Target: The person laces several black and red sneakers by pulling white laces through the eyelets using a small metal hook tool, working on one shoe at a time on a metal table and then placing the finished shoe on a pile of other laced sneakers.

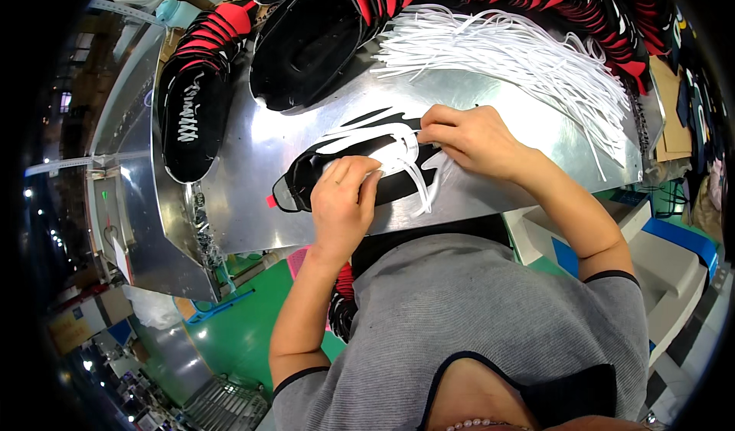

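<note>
A black and white shoe upper (300, 172) lies on its side on the metal table in front of me. A white shoelace (423, 190) loops over it, with loose ends hanging toward the table's near edge. My left hand (344, 201) is closed over the upper's near side, thumb and fingers pinching at the white part in its middle. What exactly sits between those fingertips is hidden. My right hand (471, 140) is closed at the upper's right end, its fingertips pinched on the lace beside the eyelet area.
A large bundle of white laces (513, 63) lies at the back right. Nested black and red uppers (306, 56) stand at the back, and another row with a laced upper (195, 121) at the left. A pale plastic bin (658, 259) stands right of me.
</note>
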Available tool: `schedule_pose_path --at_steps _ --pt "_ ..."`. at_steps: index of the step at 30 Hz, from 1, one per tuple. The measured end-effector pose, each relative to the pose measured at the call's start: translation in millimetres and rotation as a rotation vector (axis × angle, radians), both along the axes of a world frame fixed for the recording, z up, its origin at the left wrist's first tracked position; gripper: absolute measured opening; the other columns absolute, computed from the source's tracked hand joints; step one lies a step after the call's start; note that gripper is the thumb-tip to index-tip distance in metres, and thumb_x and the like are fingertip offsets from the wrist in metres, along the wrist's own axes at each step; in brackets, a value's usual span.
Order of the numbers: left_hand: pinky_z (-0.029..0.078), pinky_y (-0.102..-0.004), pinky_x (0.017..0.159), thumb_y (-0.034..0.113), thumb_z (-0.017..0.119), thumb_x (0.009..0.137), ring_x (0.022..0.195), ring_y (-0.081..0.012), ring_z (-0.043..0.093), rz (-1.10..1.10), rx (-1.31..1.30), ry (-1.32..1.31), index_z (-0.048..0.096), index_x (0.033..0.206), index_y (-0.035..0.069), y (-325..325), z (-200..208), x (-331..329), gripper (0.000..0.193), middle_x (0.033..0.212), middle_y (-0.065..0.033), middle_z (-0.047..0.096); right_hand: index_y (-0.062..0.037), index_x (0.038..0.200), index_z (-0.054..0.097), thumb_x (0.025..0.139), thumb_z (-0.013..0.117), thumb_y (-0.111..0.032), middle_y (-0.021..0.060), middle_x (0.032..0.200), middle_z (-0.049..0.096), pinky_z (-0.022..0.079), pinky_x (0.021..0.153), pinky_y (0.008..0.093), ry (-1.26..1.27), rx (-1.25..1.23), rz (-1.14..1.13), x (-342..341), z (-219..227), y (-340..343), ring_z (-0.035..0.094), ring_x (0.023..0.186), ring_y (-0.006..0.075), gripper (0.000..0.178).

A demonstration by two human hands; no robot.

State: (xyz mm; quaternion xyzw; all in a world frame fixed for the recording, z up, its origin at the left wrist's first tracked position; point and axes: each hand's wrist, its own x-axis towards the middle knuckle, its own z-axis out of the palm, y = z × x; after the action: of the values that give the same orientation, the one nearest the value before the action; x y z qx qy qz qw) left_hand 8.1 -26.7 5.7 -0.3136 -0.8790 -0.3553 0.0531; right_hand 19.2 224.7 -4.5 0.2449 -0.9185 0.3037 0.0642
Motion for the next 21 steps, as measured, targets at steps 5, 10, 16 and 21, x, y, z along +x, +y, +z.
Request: schedule_pose_path --at_steps 5,10,16,21 --pt "0.050 -0.0368 0.074 0.004 0.071 0.083 0.083 -0.0306 0.065 -0.006 0.003 -0.049 0.065 0.092 0.002 -3.2 -1.6 -5.8 0.011 0.089 -0.0115 0.067 -0.0118 0.098 0.067 0.083 0.073 -0.017 0.0033 0.096 0.069 0.051 0.060 0.0337 -0.316 -0.405 -0.150 6.1 15.4 -23.3 0.068 0.075 0.0240 0.017" --pt "0.051 -0.0335 0.085 0.024 0.067 0.092 0.095 -0.0257 0.067 0.064 0.069 -0.445 0.067 0.102 -0.001 -9.6 -5.0 -15.4 0.027 0.101 -0.0134 0.071 -0.0064 0.104 0.061 0.082 0.072 -0.014 0.0078 0.089 0.068 0.052 0.061 0.0359 -0.049 -0.148 -0.242 28.1 -5.6 -53.7 0.068 0.073 0.0272 0.026" --pt "0.047 -0.0316 0.096 0.065 0.052 0.093 0.107 -0.0241 0.063 0.118 0.230 -1.546 0.056 0.123 -0.003 -17.6 -2.6 -49.7 0.074 0.105 -0.0183 0.068 -0.0054 0.107 0.061 0.084 0.065 -0.007 -0.0020 0.074 0.059 0.034 0.049 0.0214 -0.953 -0.956 -0.163 24.5 4.7 -45.5 0.048 0.055 0.0057 0.024" --pt "0.044 -0.0285 0.095 0.067 0.057 0.088 0.099 -0.0196 0.065 0.084 0.079 -1.436 0.068 0.109 0.003 0.8 7.5 -40.0 0.068 0.095 -0.0109 0.071 -0.0026 0.113 0.062 0.087 0.060 -0.010 0.0015 0.074 0.061 0.018 0.041 0.0171 -1.448 -1.050 -0.013 26.7 19.9 -13.3 0.029 0.046 -0.0003 0.027"
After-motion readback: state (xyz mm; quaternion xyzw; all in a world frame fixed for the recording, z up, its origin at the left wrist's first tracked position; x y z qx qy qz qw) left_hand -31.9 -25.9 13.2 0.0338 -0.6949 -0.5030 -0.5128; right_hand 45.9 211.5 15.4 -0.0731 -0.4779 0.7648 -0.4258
